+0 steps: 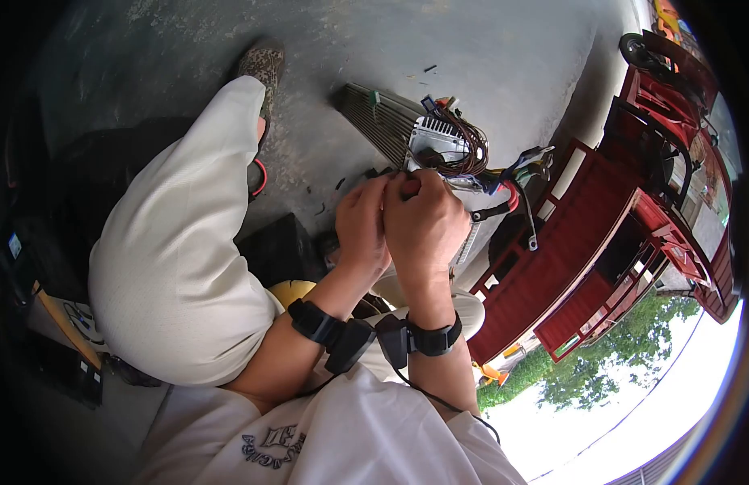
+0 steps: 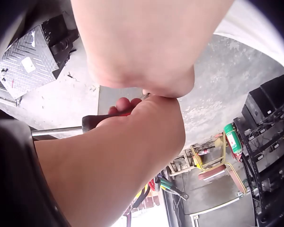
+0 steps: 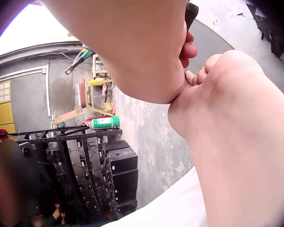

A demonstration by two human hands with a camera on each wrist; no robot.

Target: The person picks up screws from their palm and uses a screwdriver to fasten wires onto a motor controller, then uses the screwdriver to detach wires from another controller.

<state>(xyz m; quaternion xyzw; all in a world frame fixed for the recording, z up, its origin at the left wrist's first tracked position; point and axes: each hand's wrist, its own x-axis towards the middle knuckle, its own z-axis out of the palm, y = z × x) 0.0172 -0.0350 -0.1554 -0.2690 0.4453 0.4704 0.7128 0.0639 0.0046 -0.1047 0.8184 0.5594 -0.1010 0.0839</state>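
Floor (image 1: 504,56) carries a ribbed metal casing (image 1: 378,121), just beyond my hands. Looks heavy, stiff; I'd take both long sides, mind the fin edges. Cable bundle (image 1: 474,149) on it: springy, ends likely fragile, bad lift point. Left hand (image 1: 360,222) touches the right; can't tell if its fingers hold anything. Right hand (image 1: 431,222) is clamped on the tool handle (image 2: 91,123): light, rigid, hold there, not the slick shaft (image 2: 57,131).

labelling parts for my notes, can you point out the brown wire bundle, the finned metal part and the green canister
brown wire bundle (image 1: 476,147), head view, right-hand side of its loop
finned metal part (image 1: 382,125), head view, middle of the fins
green canister (image 3: 105,123), right wrist view, its side
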